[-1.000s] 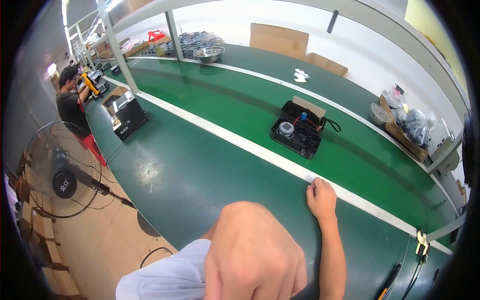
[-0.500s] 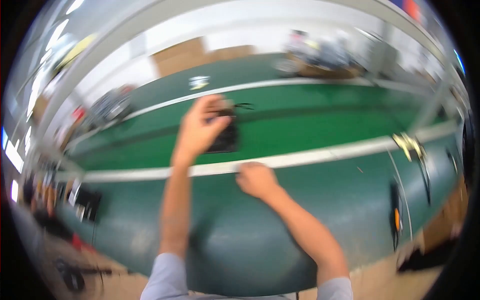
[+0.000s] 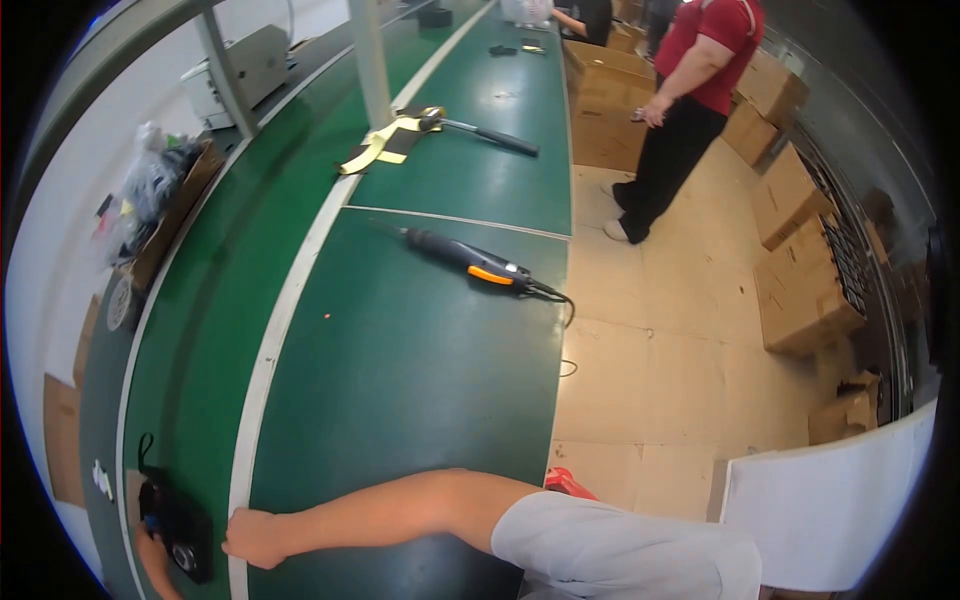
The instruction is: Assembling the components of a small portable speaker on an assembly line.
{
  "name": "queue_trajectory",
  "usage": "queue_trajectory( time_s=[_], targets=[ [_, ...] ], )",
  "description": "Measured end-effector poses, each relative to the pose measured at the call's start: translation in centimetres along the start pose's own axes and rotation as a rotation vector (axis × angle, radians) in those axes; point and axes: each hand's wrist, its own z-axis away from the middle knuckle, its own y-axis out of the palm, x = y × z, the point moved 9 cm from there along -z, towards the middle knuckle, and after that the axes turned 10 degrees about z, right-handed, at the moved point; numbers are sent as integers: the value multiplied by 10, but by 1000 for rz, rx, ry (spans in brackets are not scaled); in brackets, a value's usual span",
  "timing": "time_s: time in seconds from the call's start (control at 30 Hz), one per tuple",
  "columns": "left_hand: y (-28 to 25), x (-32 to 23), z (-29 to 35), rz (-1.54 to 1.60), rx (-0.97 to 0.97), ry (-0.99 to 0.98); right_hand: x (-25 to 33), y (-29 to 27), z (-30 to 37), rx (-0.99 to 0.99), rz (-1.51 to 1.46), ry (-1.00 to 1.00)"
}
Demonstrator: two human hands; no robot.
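Note:
My right hand (image 3: 250, 537) rests on the white strip (image 3: 285, 300) that runs between the two green belts. It holds nothing, and its forearm lies across the near belt (image 3: 400, 380). My left hand (image 3: 148, 556) shows only in part at the lower left rim. It touches the edge of a black tray (image 3: 182, 525) with small parts in it, which sits on the far belt (image 3: 200, 300) just beyond the strip.
A black and orange electric screwdriver (image 3: 470, 262) with a cable lies on the near belt. Farther along are a second tool (image 3: 490, 135) and yellow and black pads (image 3: 385, 145). A person in a red shirt (image 3: 700, 90) stands among cardboard boxes (image 3: 800, 290). A box of bagged parts (image 3: 160, 195) sits at the left.
The view has swung to the right along the belt. My left hand stays at the black tray and my right hand stays on the white strip.

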Motion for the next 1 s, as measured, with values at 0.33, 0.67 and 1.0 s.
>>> queue_trajectory(
  time_s=[0.33, 0.67, 1.0],
  targets=[
    [-30, -39, 27, 56, -106, 305, 8, -7, -20, 7, 39, -4],
    [-19, -45, 14, 201, 24, 178, 6, -8, -15, -27, 28, -4],
    [-23, -137, 16, 112, 62, 208, 5, -11, -10, -29, 46, -19]
  ],
)
